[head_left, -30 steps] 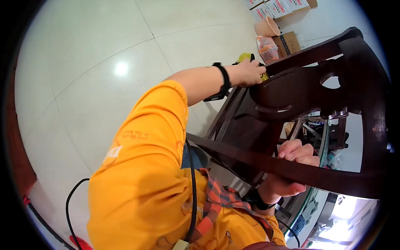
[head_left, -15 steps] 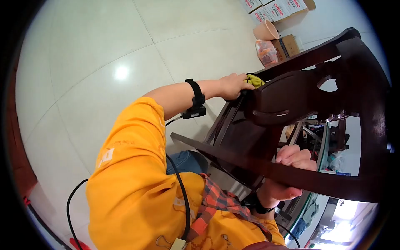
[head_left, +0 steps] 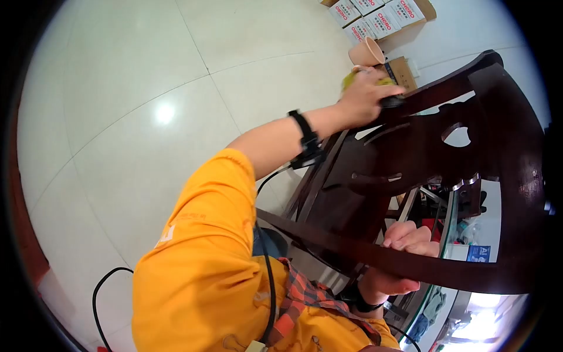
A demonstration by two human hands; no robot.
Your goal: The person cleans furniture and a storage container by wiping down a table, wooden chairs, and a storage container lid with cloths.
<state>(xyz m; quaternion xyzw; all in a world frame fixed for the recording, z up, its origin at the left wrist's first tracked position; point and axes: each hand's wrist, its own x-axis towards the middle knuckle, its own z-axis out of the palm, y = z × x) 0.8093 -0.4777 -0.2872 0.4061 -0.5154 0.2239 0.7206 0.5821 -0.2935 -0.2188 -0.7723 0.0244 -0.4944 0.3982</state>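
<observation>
A dark brown wooden chair (head_left: 428,141) with a carved, pierced back lies tilted across the right of the view. My left hand (head_left: 366,97), blurred by motion, is closed on a yellow-green cloth (head_left: 350,79) at the chair's far edge. Something black (head_left: 392,101) shows beside its thumb; I cannot tell what it is. Lower down, my right hand (head_left: 399,264) grips a curved side rail (head_left: 363,252) of the chair, fingers beyond it and thumb on the near side. Black straps (head_left: 308,141) circle both my wrists.
Stacked white boxes (head_left: 384,20), a pinkish bin (head_left: 368,53) and a brown carton (head_left: 402,73) stand near the wall. A glass-edged table (head_left: 448,226) with a blue box (head_left: 478,253) is behind the chair. A black cable (head_left: 270,281) runs down my front over the pale tiles (head_left: 117,117).
My left hand has moved up and right with the cloth, from the inner part of the chair back to its far edge. My right hand keeps its hold on the rail.
</observation>
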